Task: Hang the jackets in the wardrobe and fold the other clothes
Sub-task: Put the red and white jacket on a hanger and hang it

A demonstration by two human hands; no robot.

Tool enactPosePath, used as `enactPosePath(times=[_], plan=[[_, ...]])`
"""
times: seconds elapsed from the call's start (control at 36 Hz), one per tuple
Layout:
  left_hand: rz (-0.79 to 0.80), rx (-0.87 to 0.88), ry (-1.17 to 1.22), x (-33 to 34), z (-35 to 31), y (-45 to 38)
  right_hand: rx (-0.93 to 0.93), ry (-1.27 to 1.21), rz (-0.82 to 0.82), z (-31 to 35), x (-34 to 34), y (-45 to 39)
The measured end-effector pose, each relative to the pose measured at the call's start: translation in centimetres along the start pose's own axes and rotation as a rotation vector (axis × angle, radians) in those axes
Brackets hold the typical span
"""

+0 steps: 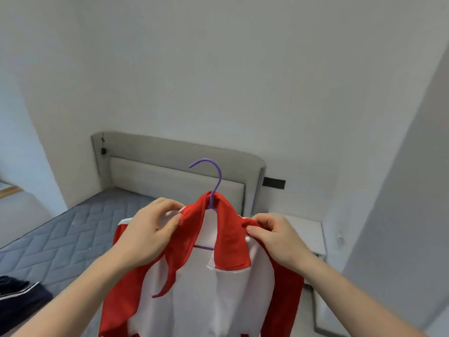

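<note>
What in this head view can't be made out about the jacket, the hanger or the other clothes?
- Purple hanger: its shoulders are hidden under the red and white jacket.
- Jacket hem: cut off by the bottom edge.
- Dark garment on the mattress: cut off by the left edge, type unclear.
- Wardrobe: not in view.

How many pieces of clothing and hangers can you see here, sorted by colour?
Red and white: 1, the jacket, held at the shoulders by the left hand and right hand.
Purple: 1, the hanger inside the jacket.
Dark navy: 1, a garment on the mattress.
Total: 3.
</note>
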State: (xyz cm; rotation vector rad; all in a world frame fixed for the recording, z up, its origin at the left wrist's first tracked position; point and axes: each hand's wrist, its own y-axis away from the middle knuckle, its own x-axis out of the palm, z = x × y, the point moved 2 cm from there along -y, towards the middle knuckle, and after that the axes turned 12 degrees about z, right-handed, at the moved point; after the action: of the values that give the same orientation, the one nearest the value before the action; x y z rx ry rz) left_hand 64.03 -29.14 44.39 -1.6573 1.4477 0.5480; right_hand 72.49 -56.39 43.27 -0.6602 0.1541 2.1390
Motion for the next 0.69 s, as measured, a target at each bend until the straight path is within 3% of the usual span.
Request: enactPosePath(times=[0.42, 0.69], plan=[[0.172, 0.292, 0.209, 10.4, -7.3, -17.7, 0.300, 0.036, -0.404, -10.3, -13.5, 7.9], [0.418, 0.551, 0.259, 18.9, -11.6, -31.1, 0.544, -0.005, -0.755, -13.7, -19.2, 12.3]])
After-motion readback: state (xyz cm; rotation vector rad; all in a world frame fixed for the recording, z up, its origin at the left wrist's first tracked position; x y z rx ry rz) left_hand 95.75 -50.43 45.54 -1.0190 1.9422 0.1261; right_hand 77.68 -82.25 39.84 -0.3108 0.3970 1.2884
